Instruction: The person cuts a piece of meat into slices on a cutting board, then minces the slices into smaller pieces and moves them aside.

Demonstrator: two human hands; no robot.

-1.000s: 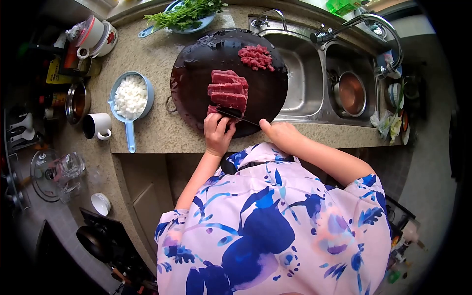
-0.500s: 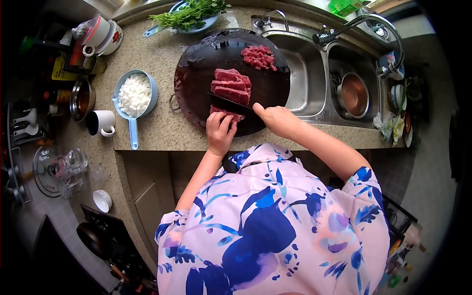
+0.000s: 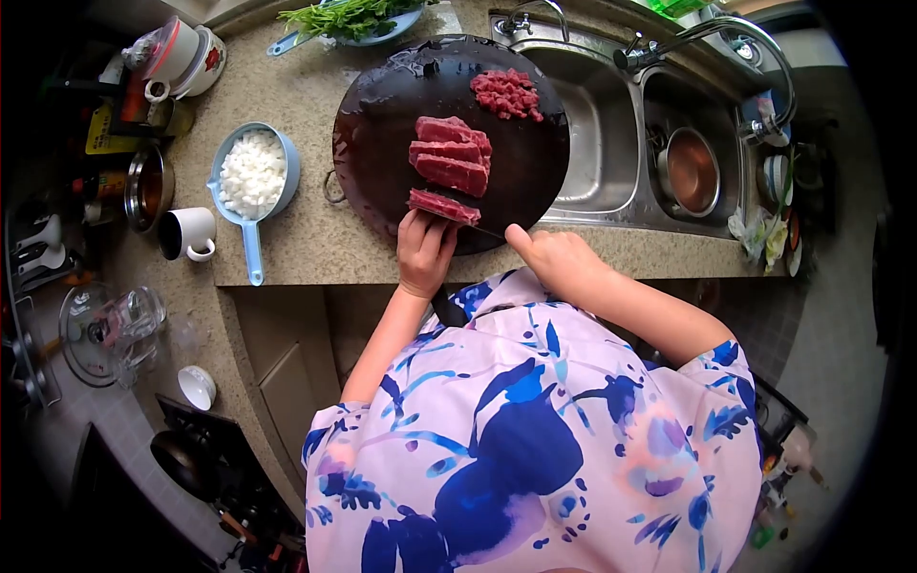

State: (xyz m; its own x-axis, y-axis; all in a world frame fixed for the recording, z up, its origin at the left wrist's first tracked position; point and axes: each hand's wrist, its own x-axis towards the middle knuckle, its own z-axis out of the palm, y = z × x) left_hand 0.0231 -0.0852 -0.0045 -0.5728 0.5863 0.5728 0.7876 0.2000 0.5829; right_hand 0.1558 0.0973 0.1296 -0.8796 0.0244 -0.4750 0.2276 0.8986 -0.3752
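Note:
On the dark round cutting board (image 3: pixel 368 124) lie several thick slices of raw red meat (image 3: pixel 451 153). Apart from them, nearer my body, is a narrower slice of meat (image 3: pixel 444 206). My left hand (image 3: pixel 425 256) has its bent fingers against the near side of that slice, gripping it. My right hand (image 3: pixel 564 260) is closed round the handle of a knife. Only a thin dark line of the knife (image 3: pixel 493 232) shows, running from the right hand toward the narrow slice; most of the blade is hidden. A heap of diced meat (image 3: pixel 506 95) sits at the board's far right.
Left of the board stands a blue handled strainer (image 3: pixel 290 177) of white diced food, beside a mug (image 3: pixel 197 232). Leafy greens (image 3: pixel 349 17) lie in a blue container at the back. A double sink (image 3: pixel 597 143) adjoins the board's right, with a metal bowl (image 3: pixel 692 172) inside.
The knife has come down from between the slices toward my body, its blade now nearly edge-on. The narrow slice stands apart from the others. My right hand has moved slightly right and nearer.

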